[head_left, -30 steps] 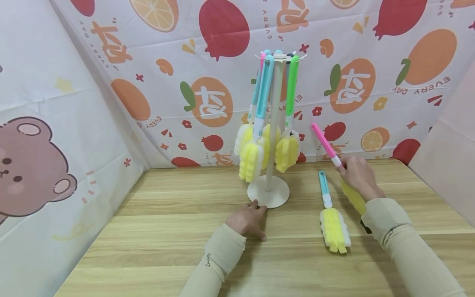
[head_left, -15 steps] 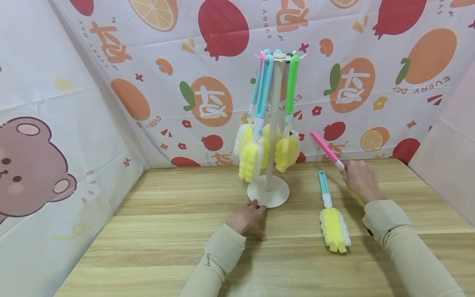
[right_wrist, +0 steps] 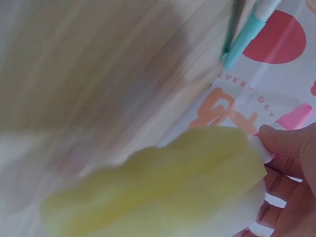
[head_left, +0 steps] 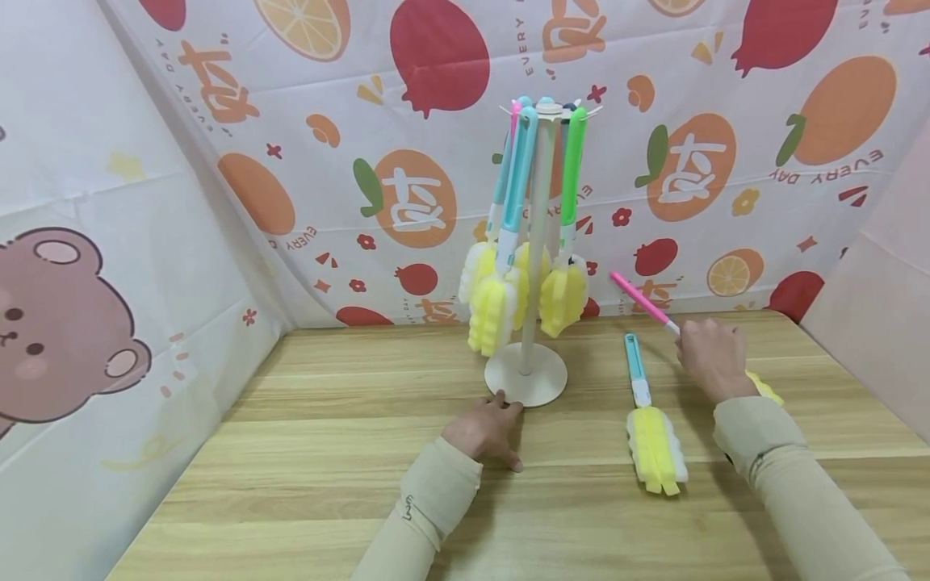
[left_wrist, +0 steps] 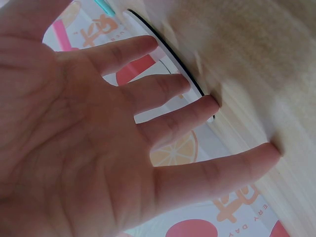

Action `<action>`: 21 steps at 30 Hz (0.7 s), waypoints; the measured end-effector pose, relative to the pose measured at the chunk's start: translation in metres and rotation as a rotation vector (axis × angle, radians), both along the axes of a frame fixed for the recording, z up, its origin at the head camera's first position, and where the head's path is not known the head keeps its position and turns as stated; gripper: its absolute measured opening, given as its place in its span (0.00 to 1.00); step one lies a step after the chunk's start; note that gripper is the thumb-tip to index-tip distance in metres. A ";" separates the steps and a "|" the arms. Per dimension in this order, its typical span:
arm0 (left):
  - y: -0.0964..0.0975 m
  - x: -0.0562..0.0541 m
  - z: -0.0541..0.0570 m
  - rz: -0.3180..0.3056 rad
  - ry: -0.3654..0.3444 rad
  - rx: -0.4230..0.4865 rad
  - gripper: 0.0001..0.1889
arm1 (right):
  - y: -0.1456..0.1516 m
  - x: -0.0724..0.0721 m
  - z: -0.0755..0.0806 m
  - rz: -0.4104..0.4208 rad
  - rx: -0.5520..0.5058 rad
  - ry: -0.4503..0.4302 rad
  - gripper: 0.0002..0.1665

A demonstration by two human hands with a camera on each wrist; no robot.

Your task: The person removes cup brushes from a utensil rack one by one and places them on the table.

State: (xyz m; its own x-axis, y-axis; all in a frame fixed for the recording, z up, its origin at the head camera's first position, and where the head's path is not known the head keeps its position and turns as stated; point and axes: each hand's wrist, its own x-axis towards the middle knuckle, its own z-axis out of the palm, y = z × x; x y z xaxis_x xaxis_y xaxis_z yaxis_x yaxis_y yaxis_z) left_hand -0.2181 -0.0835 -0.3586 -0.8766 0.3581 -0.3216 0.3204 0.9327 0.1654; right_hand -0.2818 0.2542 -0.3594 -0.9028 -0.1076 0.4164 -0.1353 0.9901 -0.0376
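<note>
My right hand [head_left: 712, 351] pinches a pink-handled bottle brush [head_left: 643, 300] near its white neck, over the table's right side. Its handle points to the back left, and its yellow and white sponge head [right_wrist: 163, 187] fills much of the right wrist view. My left hand [head_left: 485, 428] has its fingers spread, with fingertips at the front edge of the stand's round white base [head_left: 545, 394]. A blue-handled bottle brush [head_left: 654, 448] lies on the table left of my right hand. Several bottle brushes hang from the stand, among them a green one [head_left: 572, 165] and a light blue one [head_left: 519, 181].
The white stand's pole [head_left: 538, 242] rises from the wooden table [head_left: 305, 452], with short hooks at its top. A fruit-print cloth [head_left: 327, 169] hangs behind the table. Another cloth with a bear [head_left: 58, 323] is on the left.
My right hand has shifted slightly to the right, and the pink brush has tilted lower, its sponge head now showing right of the wrist. My left hand and the stand have stayed put.
</note>
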 end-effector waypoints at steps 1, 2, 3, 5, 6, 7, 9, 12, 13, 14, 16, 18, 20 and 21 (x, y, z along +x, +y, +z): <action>0.000 0.000 0.000 0.001 -0.002 0.002 0.44 | 0.001 0.000 -0.001 -0.002 0.011 0.000 0.11; 0.000 0.000 0.000 0.003 -0.004 0.002 0.44 | 0.003 -0.001 -0.002 -0.003 0.020 -0.001 0.10; 0.000 0.000 0.000 0.004 -0.006 0.003 0.44 | 0.003 -0.001 -0.003 -0.005 0.027 -0.005 0.09; 0.000 0.000 0.000 0.005 -0.008 0.003 0.44 | 0.005 -0.001 -0.005 -0.011 0.040 -0.015 0.08; 0.000 0.000 0.000 0.006 -0.009 0.004 0.44 | 0.006 -0.001 -0.006 -0.015 0.049 -0.020 0.08; 0.000 0.000 0.000 0.005 -0.008 0.003 0.44 | 0.006 -0.001 -0.007 -0.018 0.058 -0.027 0.09; 0.000 0.000 0.000 0.005 -0.008 0.005 0.44 | 0.007 0.000 -0.009 -0.025 0.075 -0.041 0.10; 0.000 0.000 0.000 0.003 -0.008 0.008 0.44 | 0.007 0.001 -0.011 -0.031 0.090 -0.066 0.10; 0.000 0.000 0.001 0.003 -0.010 0.010 0.44 | 0.007 0.001 -0.012 -0.033 0.093 -0.076 0.11; 0.000 0.000 0.001 0.004 -0.012 0.012 0.44 | 0.007 0.001 -0.013 -0.034 0.093 -0.085 0.10; 0.000 0.000 0.001 0.004 -0.013 0.014 0.44 | 0.008 0.002 -0.015 -0.037 0.093 -0.105 0.10; 0.000 0.000 0.000 0.003 -0.012 0.015 0.44 | 0.009 0.002 -0.016 -0.037 0.091 -0.117 0.10; 0.000 0.000 0.000 0.004 -0.011 0.014 0.44 | 0.011 0.003 -0.017 -0.037 0.092 -0.128 0.10; 0.000 0.000 0.000 0.002 -0.010 0.013 0.44 | 0.012 0.003 -0.018 -0.039 0.093 -0.136 0.09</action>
